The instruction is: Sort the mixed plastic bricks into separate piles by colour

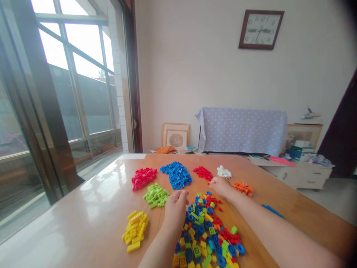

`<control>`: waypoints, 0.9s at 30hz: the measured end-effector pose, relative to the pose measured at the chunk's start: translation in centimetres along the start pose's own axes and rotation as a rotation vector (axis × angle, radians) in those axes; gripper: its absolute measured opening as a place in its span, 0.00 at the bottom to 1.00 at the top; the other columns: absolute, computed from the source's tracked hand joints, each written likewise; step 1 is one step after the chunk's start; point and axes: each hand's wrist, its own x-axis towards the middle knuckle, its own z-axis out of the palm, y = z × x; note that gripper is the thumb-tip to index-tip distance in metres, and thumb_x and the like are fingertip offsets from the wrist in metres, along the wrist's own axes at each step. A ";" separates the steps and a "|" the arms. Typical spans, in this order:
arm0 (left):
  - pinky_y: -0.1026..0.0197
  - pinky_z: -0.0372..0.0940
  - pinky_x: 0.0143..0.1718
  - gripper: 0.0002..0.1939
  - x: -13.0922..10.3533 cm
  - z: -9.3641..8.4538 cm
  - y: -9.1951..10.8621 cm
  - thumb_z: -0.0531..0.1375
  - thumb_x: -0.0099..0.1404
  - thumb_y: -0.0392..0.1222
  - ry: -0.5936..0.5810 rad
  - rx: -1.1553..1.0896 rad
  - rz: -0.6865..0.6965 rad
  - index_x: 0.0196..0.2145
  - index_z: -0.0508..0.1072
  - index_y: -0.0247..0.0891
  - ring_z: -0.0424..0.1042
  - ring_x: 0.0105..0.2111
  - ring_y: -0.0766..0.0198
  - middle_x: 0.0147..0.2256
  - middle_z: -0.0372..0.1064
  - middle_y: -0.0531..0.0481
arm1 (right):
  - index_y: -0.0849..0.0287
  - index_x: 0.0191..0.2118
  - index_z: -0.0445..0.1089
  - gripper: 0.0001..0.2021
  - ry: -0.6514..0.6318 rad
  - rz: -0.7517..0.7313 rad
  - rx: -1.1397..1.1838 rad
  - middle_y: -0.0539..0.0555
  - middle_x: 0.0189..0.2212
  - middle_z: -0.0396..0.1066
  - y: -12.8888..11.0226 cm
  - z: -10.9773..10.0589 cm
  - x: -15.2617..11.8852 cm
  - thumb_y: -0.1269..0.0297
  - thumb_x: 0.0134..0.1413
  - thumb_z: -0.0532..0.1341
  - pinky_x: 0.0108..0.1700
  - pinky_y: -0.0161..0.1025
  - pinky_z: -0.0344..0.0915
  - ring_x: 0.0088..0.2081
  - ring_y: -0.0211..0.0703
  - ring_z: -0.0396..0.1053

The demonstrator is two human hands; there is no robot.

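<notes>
My left hand point(176, 201) is closed above the table between the lime green bricks point(156, 195) and a mixed heap of toy building bricks point(199, 230). Whatever its curled fingers hold, if anything, is hidden. Farther right, my right hand point(221, 186) pinches, with a small red brick point(209, 184) showing at its fingertips, just in front of the red brick pile point(203, 173). White bricks point(224, 171) lie beyond this hand, and orange bricks point(243, 188) sit to its right. The mixed heap holds blue, red, green, yellow and orange pieces.
On the wooden table point(95, 223) also lie yellow bricks point(135, 229), pinkish-red bricks point(143, 178), a blue pile point(177, 174) and a few long blue pieces point(272, 210). Behind stand a cloth-covered object point(242, 130) and a white cabinet point(304, 176). Glass windows point(86, 96) are at left.
</notes>
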 end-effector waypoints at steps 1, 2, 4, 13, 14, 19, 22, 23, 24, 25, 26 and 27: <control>0.65 0.57 0.26 0.20 0.0 0.0 0.0 0.56 0.60 0.55 0.004 0.010 0.003 0.34 0.76 0.34 0.63 0.24 0.65 0.25 0.68 0.50 | 0.59 0.20 0.70 0.05 0.000 -0.007 -0.025 0.49 0.16 0.66 0.1 0.3 0.6 0.69 0.42 0.64 0.27 0.33 0.52 0.24 0.37 0.62; 0.65 0.57 0.26 0.20 0.0 0.0 0.0 0.57 0.60 0.55 0.008 0.021 0.004 0.33 0.76 0.35 0.63 0.24 0.65 0.25 0.68 0.50 | 0.59 0.19 0.69 0.06 0.002 -0.013 -0.041 0.49 0.15 0.66 0.1 0.6 1.2 0.69 0.42 0.64 0.27 0.33 0.51 0.24 0.37 0.63; 0.65 0.56 0.26 0.19 0.1 0.0 0.0 0.57 0.60 0.55 0.011 0.034 0.003 0.31 0.75 0.35 0.63 0.24 0.65 0.25 0.68 0.50 | 0.58 0.19 0.70 0.06 0.015 -0.020 -0.045 0.49 0.16 0.66 0.0 1.1 2.1 0.68 0.43 0.63 0.28 0.33 0.52 0.25 0.38 0.64; 0.65 0.57 0.26 0.19 -0.1 0.2 -0.1 0.57 0.60 0.55 0.006 -0.015 -0.007 0.33 0.75 0.35 0.62 0.24 0.66 0.25 0.67 0.51 | 0.58 0.37 0.70 0.07 0.064 0.098 0.180 0.52 0.26 0.74 0.4 1.5 2.8 0.65 0.53 0.57 0.26 0.29 0.61 0.27 0.37 0.72; 0.65 0.57 0.26 0.19 -0.1 0.2 -0.1 0.57 0.60 0.54 0.004 -0.014 -0.011 0.33 0.75 0.35 0.62 0.24 0.66 0.25 0.67 0.51 | 0.58 0.36 0.69 0.06 0.059 0.109 0.211 0.52 0.26 0.74 0.4 1.6 2.7 0.64 0.53 0.57 0.26 0.29 0.62 0.26 0.37 0.72; 0.65 0.57 0.25 0.19 -0.1 0.4 0.3 0.57 0.59 0.54 0.001 -0.032 -0.033 0.33 0.75 0.34 0.62 0.23 0.66 0.24 0.67 0.50 | 0.59 0.35 0.68 0.06 0.006 0.123 0.360 0.54 0.28 0.74 -0.3 2.5 2.7 0.64 0.51 0.59 0.27 0.30 0.67 0.27 0.38 0.73; 0.65 0.57 0.24 0.18 -0.1 0.4 0.4 0.57 0.58 0.53 0.012 -0.047 -0.047 0.31 0.75 0.34 0.62 0.22 0.66 0.23 0.66 0.51 | 0.60 0.34 0.68 0.07 -0.011 0.125 0.430 0.54 0.28 0.74 -0.8 3.1 3.1 0.64 0.48 0.62 0.27 0.32 0.68 0.27 0.39 0.73; 0.65 0.57 0.24 0.17 0.0 0.4 0.4 0.57 0.58 0.53 0.016 -0.047 -0.049 0.31 0.74 0.35 0.62 0.22 0.66 0.23 0.66 0.51 | 0.60 0.35 0.68 0.08 -0.012 0.125 0.452 0.54 0.28 0.74 -0.9 3.3 3.2 0.64 0.47 0.62 0.28 0.32 0.68 0.28 0.39 0.73; 0.65 0.57 0.24 0.17 0.0 0.4 0.4 0.58 0.58 0.53 0.019 -0.047 -0.050 0.31 0.74 0.35 0.62 0.22 0.66 0.22 0.66 0.51 | 0.60 0.35 0.68 0.09 -0.012 0.122 0.475 0.54 0.29 0.74 -1.0 3.4 3.3 0.64 0.47 0.63 0.29 0.32 0.69 0.29 0.39 0.74; 0.65 0.58 0.24 0.17 0.0 0.4 0.4 0.58 0.58 0.53 0.020 -0.047 -0.049 0.31 0.74 0.35 0.62 0.22 0.66 0.22 0.66 0.51 | 0.60 0.37 0.68 0.10 -0.012 0.117 0.498 0.55 0.30 0.75 -1.0 3.4 3.4 0.64 0.46 0.63 0.30 0.31 0.69 0.31 0.39 0.74; 0.65 0.58 0.24 0.17 0.1 0.4 0.4 0.57 0.58 0.53 0.020 -0.046 -0.048 0.30 0.74 0.35 0.62 0.22 0.66 0.22 0.66 0.51 | 0.60 0.38 0.68 0.10 -0.010 0.110 0.521 0.55 0.32 0.75 -1.1 3.4 3.4 0.65 0.46 0.63 0.31 0.31 0.70 0.32 0.39 0.75; 0.65 0.58 0.24 0.17 0.1 0.4 0.4 0.57 0.58 0.53 0.018 -0.044 -0.046 0.30 0.74 0.34 0.61 0.22 0.66 0.22 0.66 0.51 | 0.60 0.38 0.68 0.11 -0.007 0.103 0.544 0.56 0.33 0.75 -1.1 3.4 3.4 0.65 0.47 0.63 0.33 0.31 0.70 0.34 0.39 0.75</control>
